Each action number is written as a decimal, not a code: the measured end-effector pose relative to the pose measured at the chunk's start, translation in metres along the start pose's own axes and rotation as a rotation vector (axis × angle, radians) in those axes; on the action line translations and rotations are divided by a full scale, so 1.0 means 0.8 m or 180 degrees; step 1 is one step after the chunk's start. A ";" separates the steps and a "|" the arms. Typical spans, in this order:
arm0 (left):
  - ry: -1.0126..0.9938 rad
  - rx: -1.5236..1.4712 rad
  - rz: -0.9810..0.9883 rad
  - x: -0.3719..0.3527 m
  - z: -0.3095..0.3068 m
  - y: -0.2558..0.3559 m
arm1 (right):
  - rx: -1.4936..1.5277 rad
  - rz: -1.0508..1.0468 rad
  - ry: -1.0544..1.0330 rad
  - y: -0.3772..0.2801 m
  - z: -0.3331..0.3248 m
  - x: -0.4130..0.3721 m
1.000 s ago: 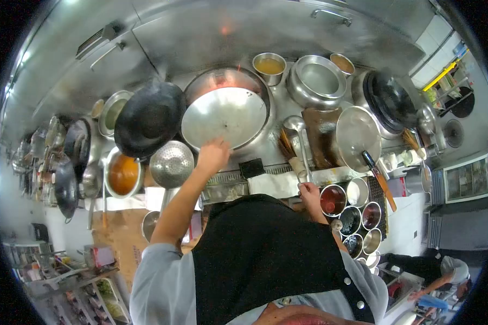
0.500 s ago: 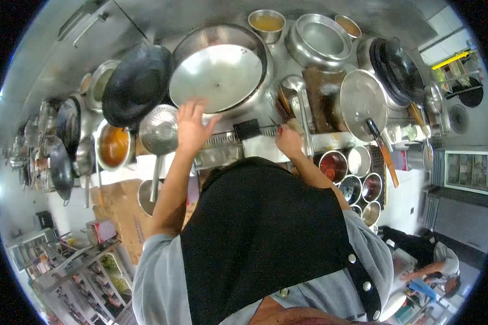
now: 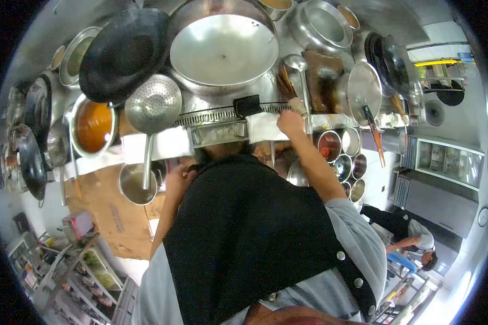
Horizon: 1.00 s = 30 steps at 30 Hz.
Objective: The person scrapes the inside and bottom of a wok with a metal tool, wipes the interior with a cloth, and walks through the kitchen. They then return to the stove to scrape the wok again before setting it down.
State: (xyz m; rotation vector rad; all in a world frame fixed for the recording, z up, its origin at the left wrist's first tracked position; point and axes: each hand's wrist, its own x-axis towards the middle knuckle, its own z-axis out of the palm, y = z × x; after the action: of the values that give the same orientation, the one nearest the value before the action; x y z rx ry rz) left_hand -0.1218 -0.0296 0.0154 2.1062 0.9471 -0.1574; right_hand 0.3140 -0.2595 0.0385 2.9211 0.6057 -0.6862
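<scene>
**Your right hand (image 3: 290,123) grips the bamboo brush (image 3: 285,81) at the stove's front edge, below the big steel wok (image 3: 222,46).**

The wide, shiny steel wok sits empty at 12 o'clock, with a matte black wok (image 3: 123,51) leaning at its 9 and a perforated steel skimmer (image 3: 153,104) at its 8. The brush lies at the steel wok's 5 o'clock, its long axis running 11 to 5, stiff bristles toward the wok and pale round handle toward you. Your right fingers look curled shut around that handle end, so the bristles lie at 11 o'clock from them. A smooth steel ladle (image 3: 294,62) lies just beside, at the brush's 3. Your left hand (image 3: 177,174) hangs low by the black apron, well apart; you cannot tell how open its fingers are.
</scene>
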 end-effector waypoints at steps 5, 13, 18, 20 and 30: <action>-0.0466 -0.0067 -0.0997 -0.036 0.091 -0.199 | -0.0061 0.0139 0.0079 -0.007 0.012 0.012; -0.0650 -0.1282 -0.1907 -0.176 0.172 -0.395 | -0.0001 0.0104 0.0496 0.009 -0.049 -0.015; 0.0068 -0.2819 -0.3112 -0.190 0.181 -0.340 | 0.1092 -0.0710 0.1377 0.010 -0.064 -0.050; 0.0329 -0.2459 -0.2753 -0.187 0.187 -0.274 | 0.1475 -0.1048 0.1219 -0.007 -0.050 -0.090; 0.0011 -0.0740 -0.1182 -0.168 0.273 -0.130 | 0.1051 -0.3492 -0.1759 0.130 0.320 -0.118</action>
State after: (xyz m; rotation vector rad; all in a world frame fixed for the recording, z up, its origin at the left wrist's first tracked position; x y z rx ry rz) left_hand -0.2447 -0.2218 -0.1410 1.7061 1.2882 -0.2202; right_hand 0.1720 -0.4309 -0.1506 2.1849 2.1435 -1.6981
